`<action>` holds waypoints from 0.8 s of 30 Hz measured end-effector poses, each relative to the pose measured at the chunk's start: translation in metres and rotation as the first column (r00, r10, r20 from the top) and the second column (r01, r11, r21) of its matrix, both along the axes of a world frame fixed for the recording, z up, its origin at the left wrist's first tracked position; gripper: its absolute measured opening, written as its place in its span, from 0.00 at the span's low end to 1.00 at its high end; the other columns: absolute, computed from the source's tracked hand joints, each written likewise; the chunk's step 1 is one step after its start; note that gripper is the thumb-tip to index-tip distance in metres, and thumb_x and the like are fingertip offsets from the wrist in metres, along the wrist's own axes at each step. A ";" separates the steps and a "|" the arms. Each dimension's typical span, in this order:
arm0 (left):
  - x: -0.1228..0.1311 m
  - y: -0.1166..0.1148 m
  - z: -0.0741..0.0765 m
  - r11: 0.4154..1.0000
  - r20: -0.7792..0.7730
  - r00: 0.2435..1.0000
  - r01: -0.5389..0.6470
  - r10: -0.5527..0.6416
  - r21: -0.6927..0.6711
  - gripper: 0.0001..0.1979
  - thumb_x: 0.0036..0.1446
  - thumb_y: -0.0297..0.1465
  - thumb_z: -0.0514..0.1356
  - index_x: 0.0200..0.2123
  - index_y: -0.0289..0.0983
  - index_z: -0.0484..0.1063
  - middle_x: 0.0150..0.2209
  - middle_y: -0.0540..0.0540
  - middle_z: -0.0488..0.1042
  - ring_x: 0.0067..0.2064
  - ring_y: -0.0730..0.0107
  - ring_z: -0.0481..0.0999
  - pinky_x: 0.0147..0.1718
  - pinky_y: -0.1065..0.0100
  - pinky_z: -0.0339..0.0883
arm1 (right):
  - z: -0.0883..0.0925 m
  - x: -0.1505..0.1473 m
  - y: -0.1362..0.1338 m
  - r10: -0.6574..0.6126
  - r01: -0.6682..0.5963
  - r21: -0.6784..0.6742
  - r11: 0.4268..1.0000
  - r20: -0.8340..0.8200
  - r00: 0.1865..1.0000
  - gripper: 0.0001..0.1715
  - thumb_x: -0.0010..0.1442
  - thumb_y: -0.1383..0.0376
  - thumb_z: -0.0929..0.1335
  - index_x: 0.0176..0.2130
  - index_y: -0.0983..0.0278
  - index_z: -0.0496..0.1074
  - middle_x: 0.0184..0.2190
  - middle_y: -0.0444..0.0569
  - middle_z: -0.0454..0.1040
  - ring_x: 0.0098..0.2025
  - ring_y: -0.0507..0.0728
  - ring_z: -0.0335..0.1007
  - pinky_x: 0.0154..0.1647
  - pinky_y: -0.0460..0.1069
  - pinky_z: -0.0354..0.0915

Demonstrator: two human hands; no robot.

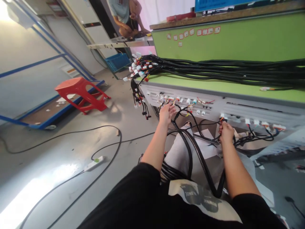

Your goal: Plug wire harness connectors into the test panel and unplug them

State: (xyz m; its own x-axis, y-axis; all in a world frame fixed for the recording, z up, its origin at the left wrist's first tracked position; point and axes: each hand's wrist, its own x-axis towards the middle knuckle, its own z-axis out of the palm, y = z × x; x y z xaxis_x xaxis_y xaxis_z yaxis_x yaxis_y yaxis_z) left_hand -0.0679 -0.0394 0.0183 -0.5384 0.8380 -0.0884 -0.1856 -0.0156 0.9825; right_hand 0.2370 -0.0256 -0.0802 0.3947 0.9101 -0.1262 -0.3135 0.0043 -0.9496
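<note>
My left hand (pixel 167 114) reaches to the left part of the grey panel (pixel 218 103), its fingers stretched out near a row of small plugged connectors (pixel 177 99). Further right, my right hand (pixel 226 131) is closed round the wires just below a white connector (pixel 222 116) at the panel's front; the fingers partly hide what they hold. Black cable harnesses (pixel 199 152) hang from the panel and run down over my lap. To the right, more white connectors (pixel 256 122) sit in the panel with dark wires below them.
A thick bundle of black cables (pixel 202 68) lies along the green bench top (pixel 214 83), its white plugs hanging over the left end. A red stool (pixel 81 92), a power strip (pixel 94 163) and loose cable are on the floor. Another person (pixel 126 17) sits at the back.
</note>
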 end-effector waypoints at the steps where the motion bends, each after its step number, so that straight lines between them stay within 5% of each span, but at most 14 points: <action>1: -0.009 -0.009 -0.005 0.993 -0.044 0.993 -0.110 0.111 0.032 0.11 0.57 0.30 0.51 0.42 0.34 0.65 0.35 0.44 0.72 0.32 0.75 0.73 0.33 0.73 0.67 | 0.000 0.000 0.000 -0.004 0.004 -0.002 1.000 -0.001 1.000 0.19 0.45 0.52 0.70 0.26 0.66 0.66 0.12 0.35 0.60 0.12 0.44 0.49 0.09 0.40 0.47; 4: -0.048 -0.021 -0.020 0.945 -0.269 0.915 -0.324 0.300 -0.045 0.13 0.52 0.26 0.54 0.43 0.36 0.65 0.35 0.48 0.72 0.36 0.76 0.72 0.36 0.76 0.65 | -0.001 0.001 0.002 -0.013 0.013 -0.007 1.000 -0.009 1.000 0.19 0.45 0.53 0.70 0.27 0.67 0.68 0.12 0.35 0.60 0.11 0.43 0.49 0.08 0.40 0.47; 9: -0.094 0.002 -0.034 0.904 -0.213 0.976 -0.055 -0.040 -0.424 0.04 0.51 0.26 0.55 0.30 0.32 0.69 0.22 0.46 0.70 0.25 0.71 0.72 0.27 0.69 0.67 | -0.002 0.001 0.001 0.009 -0.009 0.014 1.000 -0.006 1.000 0.20 0.45 0.52 0.70 0.28 0.67 0.67 0.12 0.35 0.59 0.11 0.42 0.49 0.09 0.39 0.46; 13: -0.097 0.014 -0.038 0.897 -0.244 0.958 0.029 -0.151 -0.442 0.04 0.48 0.25 0.56 0.25 0.32 0.69 0.21 0.45 0.70 0.25 0.68 0.72 0.28 0.67 0.67 | -0.003 0.003 0.001 0.026 -0.026 0.019 0.999 -0.006 1.000 0.21 0.44 0.52 0.71 0.29 0.67 0.67 0.13 0.35 0.60 0.12 0.42 0.49 0.09 0.39 0.47; 16: -0.088 0.015 -0.036 0.923 -0.399 0.904 -0.011 -0.155 -0.385 0.05 0.46 0.29 0.59 0.27 0.33 0.71 0.27 0.43 0.73 0.34 0.62 0.74 0.35 0.66 0.66 | -0.005 0.004 0.001 0.036 -0.036 0.016 0.999 -0.005 0.999 0.21 0.44 0.52 0.71 0.29 0.67 0.67 0.13 0.35 0.60 0.12 0.42 0.50 0.09 0.39 0.48; 19: -0.076 0.020 -0.031 0.958 -0.695 0.716 -0.151 -0.064 -0.243 0.13 0.44 0.31 0.61 0.36 0.35 0.72 0.39 0.40 0.73 0.47 0.57 0.70 0.43 0.65 0.62 | -0.006 0.005 0.002 0.039 -0.039 0.009 0.999 -0.005 0.999 0.20 0.44 0.53 0.71 0.28 0.66 0.66 0.13 0.35 0.60 0.12 0.42 0.50 0.09 0.39 0.49; 22: -0.073 0.031 -0.030 0.948 -0.800 0.571 -0.109 -0.186 -0.298 0.14 0.43 0.34 0.63 0.35 0.34 0.72 0.35 0.39 0.74 0.42 0.57 0.72 0.39 0.66 0.62 | -0.006 0.005 0.002 0.041 -0.041 0.008 0.999 -0.013 0.999 0.20 0.44 0.53 0.71 0.28 0.66 0.66 0.13 0.34 0.60 0.12 0.42 0.49 0.08 0.39 0.48; 24: -0.076 0.038 -0.032 0.915 -0.713 0.621 0.015 -0.325 -0.404 0.12 0.41 0.36 0.64 0.29 0.34 0.71 0.28 0.43 0.73 0.35 0.60 0.72 0.34 0.68 0.62 | -0.005 0.005 0.002 0.046 -0.045 0.011 0.999 -0.023 0.999 0.20 0.44 0.53 0.71 0.28 0.66 0.66 0.13 0.34 0.59 0.12 0.43 0.49 0.08 0.39 0.48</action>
State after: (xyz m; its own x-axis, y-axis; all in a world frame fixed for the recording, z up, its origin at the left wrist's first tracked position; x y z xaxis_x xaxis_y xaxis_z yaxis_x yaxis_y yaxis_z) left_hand -0.1439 -0.0013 -0.0133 -0.3908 0.9205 -0.0051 0.6545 0.2817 0.7016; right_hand 0.2418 -0.0240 -0.0855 0.3500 0.9283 -0.1255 -0.3353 -0.0010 -0.9421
